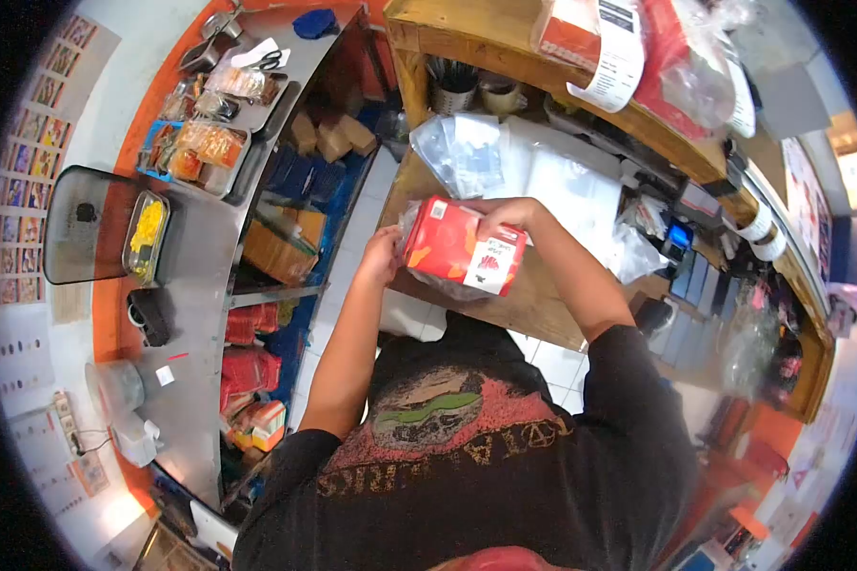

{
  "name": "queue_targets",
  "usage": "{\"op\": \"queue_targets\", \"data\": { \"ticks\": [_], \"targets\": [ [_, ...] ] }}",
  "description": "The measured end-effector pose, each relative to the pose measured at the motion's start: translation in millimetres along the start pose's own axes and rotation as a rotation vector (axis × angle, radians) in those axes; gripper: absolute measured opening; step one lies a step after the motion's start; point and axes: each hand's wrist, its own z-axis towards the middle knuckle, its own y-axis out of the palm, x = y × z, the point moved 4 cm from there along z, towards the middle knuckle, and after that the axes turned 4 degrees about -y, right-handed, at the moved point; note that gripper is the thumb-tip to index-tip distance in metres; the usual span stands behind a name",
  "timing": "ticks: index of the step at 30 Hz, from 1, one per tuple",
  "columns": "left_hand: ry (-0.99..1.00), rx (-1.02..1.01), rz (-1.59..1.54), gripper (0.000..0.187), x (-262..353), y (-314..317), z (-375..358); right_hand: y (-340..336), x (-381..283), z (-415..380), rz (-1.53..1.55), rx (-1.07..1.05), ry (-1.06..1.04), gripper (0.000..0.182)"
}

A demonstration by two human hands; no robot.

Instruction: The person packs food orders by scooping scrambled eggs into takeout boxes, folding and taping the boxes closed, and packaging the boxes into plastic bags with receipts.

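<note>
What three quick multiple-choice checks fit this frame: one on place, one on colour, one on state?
1. Where is the box that the hands hold?
A. Over the wooden counter
B. On the floor
C. In the tray with yellow contents

2. What is the box's main colour?
A. Blue
B. Red-orange with a white label
C. Green

3. How does the right hand stand to the box?
A. Clear of it
B. Gripping its top edge
C. Flat under it

Answers:
1 A: the box sits above the wood surface, in front of the chest.
2 B: its faces are red-orange, and a white label shows at one end.
3 B: the fingers curl over the upper edge, while the left hand is at the box's other end, where clear plastic wraps around it.
</note>
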Motion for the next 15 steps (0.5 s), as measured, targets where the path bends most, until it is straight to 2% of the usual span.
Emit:
{"op": "queue_targets", "data": {
  "ticks": [1,2,3,5,6,7,9,10,15],
  "targets": [
    [0.040,-0.072,-0.074,0.021,-2.8,0.1,-5.4,3.9,9.6,10.5,0.058,-0.074,0.068,0.108],
    [-0.007,0.038,-0.085,0.013,-7.9,-5.5,-10.0,3.8,17.8,13.6,0.095,-0.062,0.147,0.109],
    [-0.010,0.049,-0.080,0.013,-15.0,-10.1,-4.4,-3.1,27.2,17.8,0.103,-0.071,0.145,0.109],
    [0.110,0.265,0.308,0.017,-30.9,-32.6,4.1,-18.8,59.1,28.2,0.116,-0.048,0.235,0.109],
    [0.185,0.336,0.338,0.017,-27.8,-24.7,-7.1,-18.0,57.8,26.4,0.102,-0.052,0.229,0.110],
    [0.177,0.342,0.348,0.017,-21.7,-12.9,-12.2,-22.7,60.6,27.5,0.114,-0.058,0.225,0.110],
    [0.485,0.496,0.894,0.022,-5.5,7.3,-28.7,-19.6,69.1,25.8,0.003,-0.123,0.209,0.112],
    [0.607,0.466,0.874,0.030,-5.9,12.0,-24.2,-18.6,66.3,19.4,-0.030,-0.114,0.223,0.110],
    [0.517,0.384,0.681,0.040,9.8,54.6,-52.2,-10.9,77.8,-1.1,-0.028,-0.083,0.232,0.109]
  ]
}}
